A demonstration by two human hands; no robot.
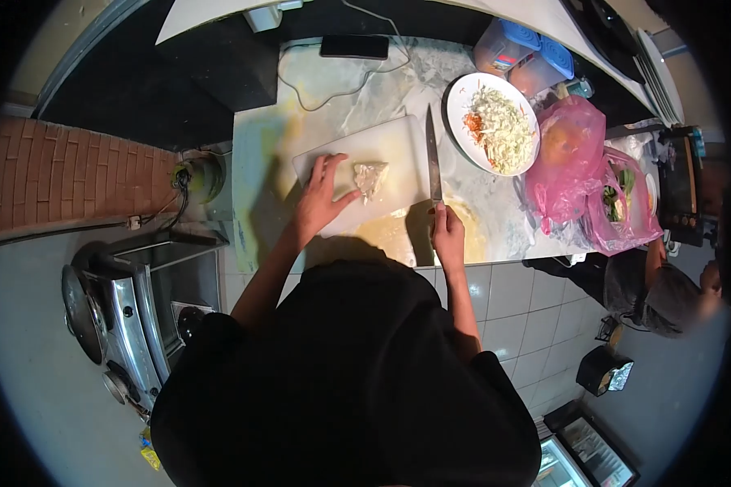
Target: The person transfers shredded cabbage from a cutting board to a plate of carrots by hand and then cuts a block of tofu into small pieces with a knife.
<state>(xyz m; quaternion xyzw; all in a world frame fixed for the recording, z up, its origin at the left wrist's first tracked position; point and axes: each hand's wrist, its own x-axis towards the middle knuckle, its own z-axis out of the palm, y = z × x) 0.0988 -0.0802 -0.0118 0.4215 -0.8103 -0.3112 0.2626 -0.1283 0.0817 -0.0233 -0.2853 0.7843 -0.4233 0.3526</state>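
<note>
On a white cutting board (402, 150) lies a pale, roughly triangular piece of food (370, 179); its exact kind is hard to make out. My left hand (323, 197) is just left of that piece, fingers spread, holding nothing. A long kitchen knife (434, 158) is in my right hand (447, 230), which wraps round its handle. The blade points away from me along the board's right edge. To the right of the knife stands a white plate (456, 105) heaped with shredded pale vegetable (503, 130) and some chopped orange bits (474, 127).
Pink plastic bags (573, 154) with produce sit at the counter's right end. Behind the plate are blue-lidded containers (508, 45). A black phone (354, 47) and a cable lie at the back. Another person (658, 292) is at the far right; a metal stove (126, 316) stands left.
</note>
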